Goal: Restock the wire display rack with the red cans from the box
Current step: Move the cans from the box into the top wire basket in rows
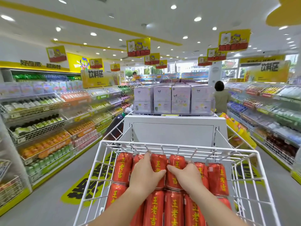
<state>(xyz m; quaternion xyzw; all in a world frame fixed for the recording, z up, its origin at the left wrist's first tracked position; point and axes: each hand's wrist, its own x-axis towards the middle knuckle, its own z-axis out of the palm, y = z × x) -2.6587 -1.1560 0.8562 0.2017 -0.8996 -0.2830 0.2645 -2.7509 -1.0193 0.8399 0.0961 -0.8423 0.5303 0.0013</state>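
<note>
The left grip and the right grip each curl around red cans in the 12 o'clock row of the wire display rack. The rack seems nearly full; no box is visible.

A self-service shop, seen from its drinks aisle. The left hand and right hand grip red cans lying in a white wire display rack. Left of the grip, tiered wire shelves carry rows of bottled drinks behind price strips; right of it runs a matching shelf wall. Beyond the grip, lilac cartons are stacked on a white stand. Above hang yellow promotional signs and a board reading 饮料区. Well beyond, to the right, a shopper faces the shelves.
</note>
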